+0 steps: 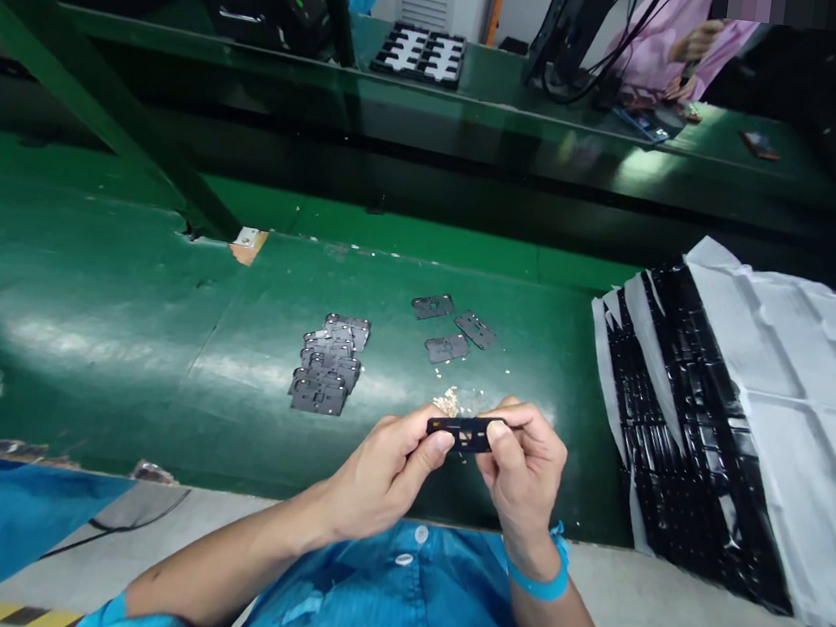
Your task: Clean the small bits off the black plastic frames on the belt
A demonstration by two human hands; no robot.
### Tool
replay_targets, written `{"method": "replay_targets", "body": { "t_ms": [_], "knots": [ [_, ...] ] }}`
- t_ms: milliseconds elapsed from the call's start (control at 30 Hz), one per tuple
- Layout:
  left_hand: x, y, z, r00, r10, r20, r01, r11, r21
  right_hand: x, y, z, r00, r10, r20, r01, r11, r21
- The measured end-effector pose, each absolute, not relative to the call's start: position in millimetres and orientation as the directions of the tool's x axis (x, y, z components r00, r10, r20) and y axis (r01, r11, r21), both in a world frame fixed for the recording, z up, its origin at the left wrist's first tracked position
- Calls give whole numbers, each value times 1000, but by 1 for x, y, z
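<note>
Between my two hands is a small black plastic plate with cutouts (461,433), raised over the near part of the green bench. My left hand (391,472) pinches its left end, thumb on the near face. At the other end, my right hand (526,462) grips it between thumb and fingers. Just beyond lies a scatter of tiny pale pieces (447,400), partly hidden by the hands. Three similar black plates lie loose farther off, one of them a flat plate (446,348). To the left, several more form an overlapping stack (327,369).
Black-and-white plastic sheeting (738,420) covers a bulky stack on the right. A green slanted post (112,87) meets the bench at left. On the raised shelf (484,64) stands a black tray with white slots (421,54). A co-worker in pink (665,35) is across the bench.
</note>
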State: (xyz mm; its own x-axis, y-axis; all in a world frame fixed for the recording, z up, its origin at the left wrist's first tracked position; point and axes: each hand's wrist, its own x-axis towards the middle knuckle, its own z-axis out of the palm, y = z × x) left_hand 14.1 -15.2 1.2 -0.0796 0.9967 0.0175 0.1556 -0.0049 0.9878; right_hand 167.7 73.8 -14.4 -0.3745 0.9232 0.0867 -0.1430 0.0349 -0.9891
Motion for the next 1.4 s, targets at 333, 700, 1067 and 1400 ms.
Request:
{"method": "replay_targets", "body": {
  "t_ms": [333, 700, 1067, 1400],
  "knots": [
    [7, -11, -6, -48, 996, -80, -46, 78, 996, 167, 75, -12, -394, 919, -4, -82, -40, -996],
    [15, -11, -26, -161, 983, -89, -213, 54, 976, 164, 66, -6, -388, 917, 91, -26, 87, -996],
    [3, -7, -19, -168, 986, -10, -24, 6, 1000, 172, 68, -15, -342, 876, 338, 48, 376, -925],
    [5, 2, -9, -147, 989, -9, -75, -2, 997, 179, 71, -18, -345, 791, 506, 131, 574, -808]
  ]
}}
